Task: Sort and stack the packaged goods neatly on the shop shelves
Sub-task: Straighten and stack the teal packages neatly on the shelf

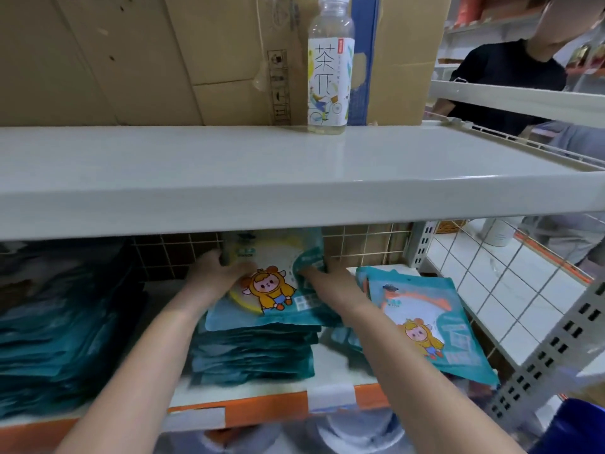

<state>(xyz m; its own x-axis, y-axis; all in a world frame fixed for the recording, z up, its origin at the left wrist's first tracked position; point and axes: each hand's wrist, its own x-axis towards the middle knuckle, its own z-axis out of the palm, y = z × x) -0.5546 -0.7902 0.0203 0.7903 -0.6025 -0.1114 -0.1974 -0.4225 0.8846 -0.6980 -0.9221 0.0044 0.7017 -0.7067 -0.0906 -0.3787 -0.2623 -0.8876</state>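
Observation:
A teal packet with a cartoon figure (pixel 271 290) lies on top of the middle stack of teal packets (pixel 255 352) on the lower shelf (pixel 271 407). My left hand (pixel 217 268) grips the packet's far left edge. At its bent-up right edge my right hand (pixel 322 278) holds it, fingers curled round the fold. To the right, loose teal packets (pixel 425 326) lie slanted under my right forearm. A taller stack of teal packets (pixel 62 329) fills the shelf's left side.
A white upper shelf (pixel 262 178) overhangs the work area, carrying a tea bottle (pixel 330 70) and cardboard boxes (pixel 147 57). A perforated shelf upright (pixel 556 348) stands at right. A person in a black top (pixel 504 80) stands beyond the shelving at upper right.

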